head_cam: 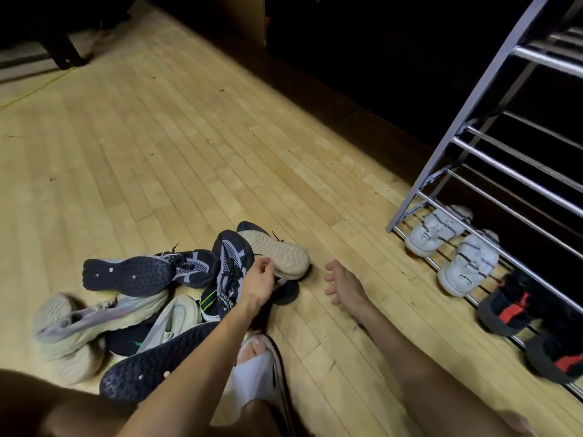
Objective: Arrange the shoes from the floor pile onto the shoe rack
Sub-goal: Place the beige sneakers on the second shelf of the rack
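A pile of shoes [132, 304] lies on the wooden floor at lower left: dark sneakers, grey knit ones, soles turned up. My left hand [260, 279] reaches into the pile and pinches the laces of a black-and-grey sneaker [228, 269], beside a shoe lying with its beige sole [277, 255] up. My right hand [342, 283] hovers over bare floor right of the pile, fingers spread, holding nothing. The metal shoe rack [492, 171] stands at right. Its lowest tier carries two white sneakers [454, 244] and two black-and-red shoes [533, 329].
My foot in a white slide sandal [258, 370] rests on the floor just below the pile. A dark wall runs behind the rack. At the top left corner stands a dark object [67, 52] with a yellow line on the floor. Upper rack tiers hold nothing visible.
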`<state>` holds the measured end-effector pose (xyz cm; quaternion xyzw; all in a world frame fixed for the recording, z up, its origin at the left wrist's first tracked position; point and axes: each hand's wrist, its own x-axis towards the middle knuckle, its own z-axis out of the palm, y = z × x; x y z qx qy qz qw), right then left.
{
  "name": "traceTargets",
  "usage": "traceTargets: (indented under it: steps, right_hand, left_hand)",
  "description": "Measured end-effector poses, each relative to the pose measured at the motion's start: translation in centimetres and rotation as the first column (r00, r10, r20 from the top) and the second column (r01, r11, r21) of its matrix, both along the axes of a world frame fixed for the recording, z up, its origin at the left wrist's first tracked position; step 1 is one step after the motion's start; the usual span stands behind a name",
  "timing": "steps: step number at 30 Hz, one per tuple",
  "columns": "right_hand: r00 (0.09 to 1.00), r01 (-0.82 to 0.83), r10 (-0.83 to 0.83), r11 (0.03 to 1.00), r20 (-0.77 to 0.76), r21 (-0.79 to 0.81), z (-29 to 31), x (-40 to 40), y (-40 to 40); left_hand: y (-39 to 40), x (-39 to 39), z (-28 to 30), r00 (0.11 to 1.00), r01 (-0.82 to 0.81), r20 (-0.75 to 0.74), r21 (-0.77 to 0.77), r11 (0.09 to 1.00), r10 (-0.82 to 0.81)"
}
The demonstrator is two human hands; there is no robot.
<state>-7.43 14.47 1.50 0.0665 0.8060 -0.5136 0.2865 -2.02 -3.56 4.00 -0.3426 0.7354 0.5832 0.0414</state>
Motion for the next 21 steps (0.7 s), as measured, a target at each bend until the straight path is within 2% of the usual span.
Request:
traceTargets:
  steps: [6,11,16,21]
  right_hand:
    - [0.997,-0.003,0.007,0.999,0.074,-0.052,-1.6,-1.4,-2.8]
    - [0.987,0.055,-0.037,0.992,0.154,-0.115,-3.0,-3.2,-4.3]
    - [0.957,0.116,-0.041,0.961,0.288,-0.249,-2.3,-3.7,-5.4]
    - [0.928,0.272,-0.149,0.896,0.342,-0.350,-2.1,-3.8,-5.6]
  left_hand:
    - [-0.7,-2.4,-2.0,0.995,0.047,0.091,-0.208,0.977,-0.029]
    - [0.2,-3.9,-2.5,0.979,0.075,0.205,-0.282,0.956,-0.016]
    - [0.8,-5.0,-2.8,0.965,0.062,0.264,-0.232,0.971,0.001]
    - [0.6,-5.8,-2.5,0.957,-0.149,0.250,-0.022,0.989,0.149]
